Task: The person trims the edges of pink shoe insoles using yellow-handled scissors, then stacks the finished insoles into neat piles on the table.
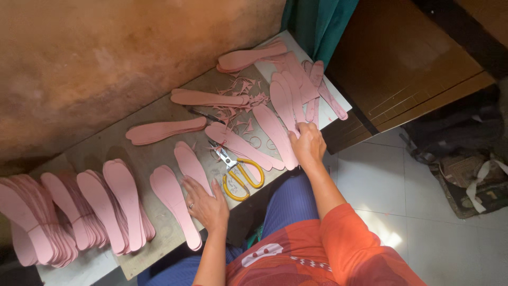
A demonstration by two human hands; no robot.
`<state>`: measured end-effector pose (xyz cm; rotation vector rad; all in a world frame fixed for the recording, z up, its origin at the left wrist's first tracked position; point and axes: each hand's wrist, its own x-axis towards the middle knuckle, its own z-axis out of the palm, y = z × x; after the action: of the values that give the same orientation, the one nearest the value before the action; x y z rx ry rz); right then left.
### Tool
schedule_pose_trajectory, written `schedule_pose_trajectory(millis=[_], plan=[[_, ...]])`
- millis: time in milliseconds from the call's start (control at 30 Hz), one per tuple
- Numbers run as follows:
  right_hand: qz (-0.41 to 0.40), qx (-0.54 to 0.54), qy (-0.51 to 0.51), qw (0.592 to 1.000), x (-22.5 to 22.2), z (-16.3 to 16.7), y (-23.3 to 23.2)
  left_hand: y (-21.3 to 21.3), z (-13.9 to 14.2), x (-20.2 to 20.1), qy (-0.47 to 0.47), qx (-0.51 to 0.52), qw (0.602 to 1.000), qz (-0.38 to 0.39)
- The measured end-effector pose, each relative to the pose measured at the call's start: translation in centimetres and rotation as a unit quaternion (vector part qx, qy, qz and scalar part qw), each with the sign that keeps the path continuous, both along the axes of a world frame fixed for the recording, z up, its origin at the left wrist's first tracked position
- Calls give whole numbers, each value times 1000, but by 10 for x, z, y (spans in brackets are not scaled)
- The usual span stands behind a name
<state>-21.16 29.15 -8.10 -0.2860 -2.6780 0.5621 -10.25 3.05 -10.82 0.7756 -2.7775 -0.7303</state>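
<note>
Orange sleeves and blue trousers fill the bottom edge, nearest of all. Far left on the tabletop [159, 114], stacked insoles [69, 212] fan out, toes pointing away toward the wall [106, 53]. Next comes a single pink insole [174, 204], long axis running from upper left to lower right, with the left hand [207, 205] resting flat on it, fingers [191, 186] spread and open, gripping nothing. Just right of that hand lie yellow-handled scissors [238, 172], blades pointing up-left, among pink scraps [243, 87]. Further right, the right hand [308, 144] has its fingers curled shut on the near end of a long insole [283, 103] that points away from the person. More insoles lie beyond, by a green curtain [317, 24].
</note>
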Motion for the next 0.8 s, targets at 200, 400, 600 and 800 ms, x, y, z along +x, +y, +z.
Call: schedule_pose_trajectory(millis=[200, 400, 600, 800], plan=[[-38, -79, -75, 993, -4, -22, 5, 1, -13, 0, 32, -36, 999, 5], [-25, -181, -20, 983, -1, -19, 3, -1, -15, -4, 19, -37, 999, 26], [23, -176, -18, 984, 19, -12, -10, -1, -18, -3, 70, -15, 997, 18], [-36, -343, -109, 932, 8, 4, -11, -1, -20, -2, 31, -4, 999, 28]])
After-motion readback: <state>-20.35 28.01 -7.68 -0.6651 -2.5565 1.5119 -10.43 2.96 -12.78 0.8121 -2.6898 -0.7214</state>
